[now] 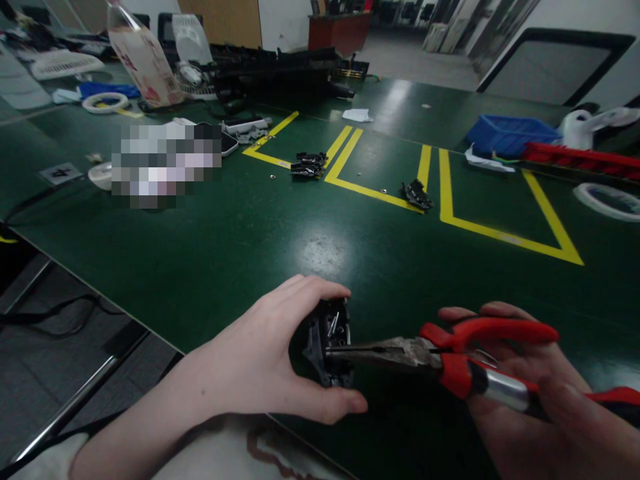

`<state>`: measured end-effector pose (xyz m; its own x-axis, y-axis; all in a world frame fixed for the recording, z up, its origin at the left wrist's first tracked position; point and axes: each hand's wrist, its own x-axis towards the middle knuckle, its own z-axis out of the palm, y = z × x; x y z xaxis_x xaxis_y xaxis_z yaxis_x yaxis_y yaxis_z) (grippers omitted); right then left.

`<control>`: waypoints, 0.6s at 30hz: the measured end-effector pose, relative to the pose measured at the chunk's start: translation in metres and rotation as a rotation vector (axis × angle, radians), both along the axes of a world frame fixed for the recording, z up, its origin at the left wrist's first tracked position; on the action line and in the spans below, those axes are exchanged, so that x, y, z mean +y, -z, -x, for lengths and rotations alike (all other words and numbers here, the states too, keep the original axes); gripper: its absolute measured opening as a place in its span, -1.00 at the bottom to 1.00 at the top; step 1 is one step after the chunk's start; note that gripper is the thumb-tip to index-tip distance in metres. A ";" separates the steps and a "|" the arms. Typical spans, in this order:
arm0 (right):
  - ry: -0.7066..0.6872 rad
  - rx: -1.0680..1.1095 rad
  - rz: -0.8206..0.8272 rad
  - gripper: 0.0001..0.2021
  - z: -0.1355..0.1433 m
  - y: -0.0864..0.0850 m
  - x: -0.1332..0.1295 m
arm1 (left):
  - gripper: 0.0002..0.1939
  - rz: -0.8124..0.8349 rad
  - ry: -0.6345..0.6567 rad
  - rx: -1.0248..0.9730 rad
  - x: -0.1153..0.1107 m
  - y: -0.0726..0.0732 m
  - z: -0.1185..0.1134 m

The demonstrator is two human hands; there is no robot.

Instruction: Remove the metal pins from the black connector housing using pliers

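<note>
My left hand grips a small black plastic part between thumb and fingers, near the front edge of the green table. Small metal pins show inside the part. In my right hand is a pair of red-handled needle-nose pliers, the fingers wrapped around the handles. The long jaws point left and their tips reach the inside of the black part. Whether the tips hold a pin, I cannot make out.
Yellow tape marks cross the table. Farther off lie black parts, another black piece, a blue bin, a tape roll, a plastic bottle and a white fan. A blurred patch covers something at left.
</note>
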<state>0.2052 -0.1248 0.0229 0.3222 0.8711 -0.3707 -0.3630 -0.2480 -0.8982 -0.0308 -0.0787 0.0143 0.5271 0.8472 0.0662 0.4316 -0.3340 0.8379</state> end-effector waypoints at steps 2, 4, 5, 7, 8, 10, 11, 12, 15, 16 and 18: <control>0.030 -0.029 0.014 -0.54 -0.001 0.001 0.001 | -0.29 -0.015 -0.011 -0.012 0.000 0.000 0.001; 0.038 -0.054 0.015 -0.49 -0.004 0.001 0.001 | -0.30 -0.032 -0.019 -0.016 -0.001 0.001 0.001; 0.039 -0.062 0.019 -0.47 -0.005 0.001 0.001 | -0.30 -0.038 -0.021 -0.015 -0.001 0.001 0.001; 0.043 -0.071 0.029 -0.44 -0.006 0.000 0.001 | -0.28 -0.059 -0.028 -0.020 0.000 0.001 0.002; 0.048 -0.074 0.026 -0.44 -0.006 0.000 0.002 | -0.27 -0.073 -0.031 -0.023 0.000 0.001 0.002; 0.053 -0.081 0.014 -0.43 -0.005 0.000 0.003 | -0.26 -0.100 -0.031 -0.029 0.000 0.000 0.002; 0.051 -0.086 0.005 -0.43 -0.003 -0.001 0.003 | -0.27 -0.111 -0.031 -0.029 0.001 0.000 0.002; 0.045 -0.091 0.001 -0.44 -0.001 -0.002 0.004 | -0.27 -0.120 -0.029 -0.026 0.001 0.000 0.002; 0.027 -0.088 0.001 -0.50 0.004 -0.006 0.005 | -0.27 -0.147 -0.028 -0.012 0.001 -0.001 0.002; 0.020 -0.081 -0.004 -0.51 0.005 -0.007 0.005 | -0.27 -0.157 -0.029 -0.006 0.001 -0.001 0.002; 0.021 -0.077 -0.025 -0.53 0.005 -0.006 0.003 | -0.27 -0.177 -0.025 -0.001 0.001 -0.001 0.002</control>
<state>0.2000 -0.1216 0.0287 0.3671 0.8724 -0.3228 -0.2978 -0.2186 -0.9293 -0.0327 -0.0777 0.0150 0.5058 0.8353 0.2156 0.4410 -0.4652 0.7675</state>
